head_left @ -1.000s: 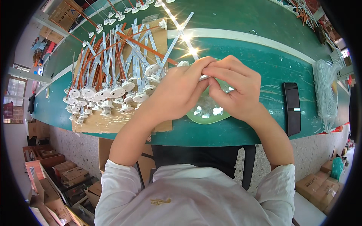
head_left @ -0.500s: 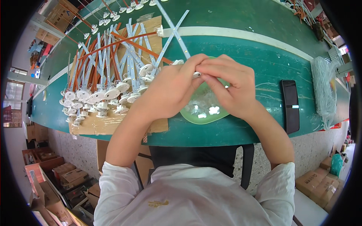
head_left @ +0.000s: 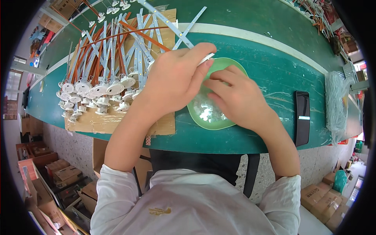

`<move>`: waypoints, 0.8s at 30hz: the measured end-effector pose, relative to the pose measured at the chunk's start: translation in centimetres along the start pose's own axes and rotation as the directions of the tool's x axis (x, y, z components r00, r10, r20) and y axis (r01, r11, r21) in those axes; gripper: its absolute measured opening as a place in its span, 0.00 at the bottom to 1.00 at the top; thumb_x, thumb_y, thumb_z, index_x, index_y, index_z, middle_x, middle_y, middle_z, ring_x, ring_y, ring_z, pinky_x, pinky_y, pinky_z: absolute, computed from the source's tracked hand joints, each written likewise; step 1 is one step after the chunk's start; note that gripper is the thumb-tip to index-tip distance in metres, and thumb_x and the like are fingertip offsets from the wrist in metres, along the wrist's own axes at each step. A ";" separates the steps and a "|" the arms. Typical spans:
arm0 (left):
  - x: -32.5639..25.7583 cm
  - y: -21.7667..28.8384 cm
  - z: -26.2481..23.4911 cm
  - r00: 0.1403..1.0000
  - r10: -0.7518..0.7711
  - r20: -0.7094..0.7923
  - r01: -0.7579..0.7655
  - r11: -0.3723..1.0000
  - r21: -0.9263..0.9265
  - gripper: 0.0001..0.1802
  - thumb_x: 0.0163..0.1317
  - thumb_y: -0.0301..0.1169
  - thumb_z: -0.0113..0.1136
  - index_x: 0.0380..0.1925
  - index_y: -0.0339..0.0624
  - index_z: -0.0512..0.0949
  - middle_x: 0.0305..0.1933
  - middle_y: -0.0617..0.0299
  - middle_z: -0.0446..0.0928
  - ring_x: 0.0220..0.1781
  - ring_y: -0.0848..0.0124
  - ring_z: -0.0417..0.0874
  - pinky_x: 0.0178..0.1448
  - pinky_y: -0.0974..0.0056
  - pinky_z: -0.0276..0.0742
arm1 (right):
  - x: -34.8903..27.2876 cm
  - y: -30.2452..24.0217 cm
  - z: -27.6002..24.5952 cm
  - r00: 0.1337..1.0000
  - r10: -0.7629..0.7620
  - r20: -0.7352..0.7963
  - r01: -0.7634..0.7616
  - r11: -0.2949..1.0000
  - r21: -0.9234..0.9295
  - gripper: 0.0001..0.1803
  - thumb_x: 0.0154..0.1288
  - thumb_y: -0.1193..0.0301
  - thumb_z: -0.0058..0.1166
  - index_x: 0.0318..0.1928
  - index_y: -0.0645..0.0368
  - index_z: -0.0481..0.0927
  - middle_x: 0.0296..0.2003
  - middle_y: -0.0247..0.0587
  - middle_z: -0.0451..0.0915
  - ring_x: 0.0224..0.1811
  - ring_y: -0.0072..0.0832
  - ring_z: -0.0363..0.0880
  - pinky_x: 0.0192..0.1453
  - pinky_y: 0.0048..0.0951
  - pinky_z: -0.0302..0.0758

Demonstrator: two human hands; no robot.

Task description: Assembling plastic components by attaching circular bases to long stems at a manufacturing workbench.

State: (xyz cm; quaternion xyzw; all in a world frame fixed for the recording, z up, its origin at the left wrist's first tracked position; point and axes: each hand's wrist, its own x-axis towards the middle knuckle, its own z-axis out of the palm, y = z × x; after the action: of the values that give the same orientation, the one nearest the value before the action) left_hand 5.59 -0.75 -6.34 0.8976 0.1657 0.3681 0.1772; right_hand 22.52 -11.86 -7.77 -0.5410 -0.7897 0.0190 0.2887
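My left hand [head_left: 172, 80] is closed on the white end piece [head_left: 206, 58] of an LED strip [head_left: 166, 22], between thumb and forefinger. The strip slants away to the upper left, with small yellow LEDs along it. My right hand [head_left: 241, 100] is over a green bowl [head_left: 232, 62], its fingers bent and apart, with nothing visible in them. Small clear pieces [head_left: 211, 112] lie inside the bowl, partly hidden by that hand. To the left, many LED strips with round white end pieces [head_left: 115, 87] are heaped on flattened cardboard [head_left: 158, 126].
A black phone [head_left: 302, 131] lies on the green table [head_left: 274, 78] to the right. Beyond it is a bundle of clear plastic wrapping [head_left: 336, 102]. More strips with white ends [head_left: 101, 17] stand at the far left. Cardboard boxes [head_left: 67, 172] sit on the floor at left.
My hands have come apart. The right hand has moved down over the bowl, while the left still holds the LED strip, its white end now showing more.
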 end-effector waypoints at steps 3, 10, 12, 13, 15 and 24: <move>0.0 0.2 0.2 0.999 0.022 0.044 -0.024 0.999 0.024 0.10 0.69 0.27 0.59 0.48 0.40 0.79 0.29 0.52 0.81 0.28 0.54 0.83 0.31 0.57 0.74 | -0.1 0.6 0.4 0.995 -0.043 0.087 0.047 0.998 -0.041 0.09 0.59 0.76 0.59 0.40 0.57 0.85 0.44 0.39 0.81 0.48 0.37 0.80 0.49 0.38 0.81; 0.0 0.4 0.6 0.996 -0.007 0.090 0.008 1.000 -0.004 0.10 0.68 0.28 0.60 0.48 0.42 0.80 0.28 0.51 0.81 0.29 0.53 0.83 0.32 0.56 0.74 | -0.3 1.0 0.3 0.992 0.014 0.125 -0.018 0.999 0.035 0.09 0.58 0.75 0.58 0.40 0.61 0.84 0.41 0.43 0.81 0.46 0.40 0.80 0.51 0.38 0.81; 0.1 0.6 0.5 0.992 -0.020 0.126 0.015 0.999 0.040 0.10 0.68 0.29 0.60 0.48 0.42 0.80 0.28 0.51 0.80 0.29 0.52 0.83 0.31 0.55 0.73 | -0.3 1.0 0.2 0.986 0.043 0.158 -0.051 0.998 0.048 0.11 0.58 0.75 0.63 0.43 0.59 0.85 0.43 0.43 0.82 0.47 0.42 0.81 0.51 0.41 0.80; 0.1 0.7 0.4 0.993 -0.014 0.120 0.010 0.999 0.039 0.10 0.68 0.29 0.60 0.48 0.42 0.80 0.28 0.51 0.80 0.29 0.52 0.83 0.31 0.55 0.73 | -0.3 1.0 0.1 0.987 0.042 0.157 -0.048 0.998 0.039 0.11 0.58 0.75 0.63 0.43 0.59 0.85 0.43 0.43 0.82 0.47 0.42 0.81 0.51 0.41 0.80; 0.4 0.8 0.3 0.990 -0.005 0.141 -0.004 0.998 0.065 0.11 0.67 0.29 0.61 0.48 0.43 0.80 0.27 0.50 0.79 0.28 0.52 0.83 0.31 0.53 0.73 | -0.1 1.1 -0.4 0.983 0.050 0.175 -0.057 0.998 0.034 0.08 0.58 0.75 0.63 0.40 0.60 0.84 0.43 0.44 0.83 0.47 0.43 0.81 0.50 0.43 0.80; 0.4 1.7 -0.6 0.998 -0.055 -0.038 0.043 0.964 -0.261 0.13 0.61 0.21 0.66 0.46 0.37 0.80 0.34 0.54 0.85 0.34 0.63 0.89 0.39 0.65 0.81 | 0.1 0.2 -1.7 0.979 0.194 -0.057 -0.148 0.879 0.454 0.05 0.68 0.80 0.56 0.43 0.63 0.77 0.35 0.49 0.84 0.31 0.41 0.88 0.35 0.34 0.82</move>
State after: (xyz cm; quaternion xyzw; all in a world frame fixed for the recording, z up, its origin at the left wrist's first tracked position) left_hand 5.70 -1.99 -4.99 0.8537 0.1421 0.4023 0.2986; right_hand 23.44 -12.16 -6.32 -0.5279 -0.6975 0.1982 0.4422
